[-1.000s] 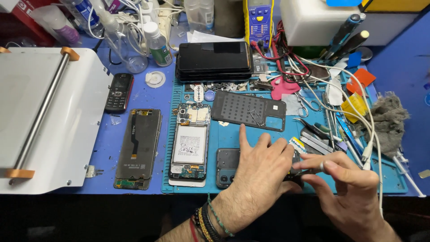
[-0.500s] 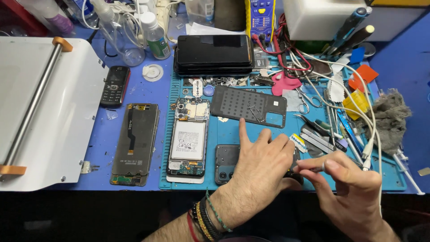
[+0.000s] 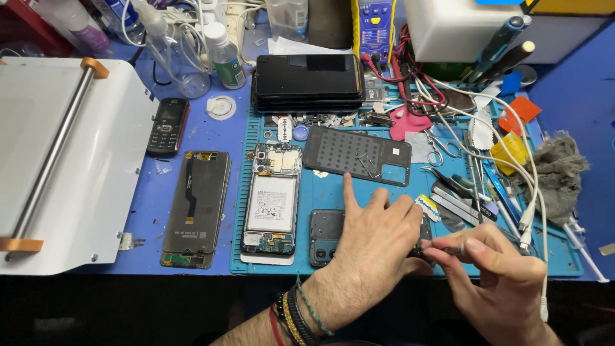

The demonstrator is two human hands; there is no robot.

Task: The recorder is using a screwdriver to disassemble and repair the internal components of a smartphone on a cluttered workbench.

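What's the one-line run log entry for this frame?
left hand: pressed flat on dark phone back cover | right hand: pinching thin metal tool at cover edge | surface: teal work mat | nearby: opened phone with battery

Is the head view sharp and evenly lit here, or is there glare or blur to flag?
Head view: bench mostly sharp and brightly lit; soft glare on the white machine at left; bottom edge falls into dark shadow; right hand slightly soft at the fingertips; left hand hides the part being worked on.
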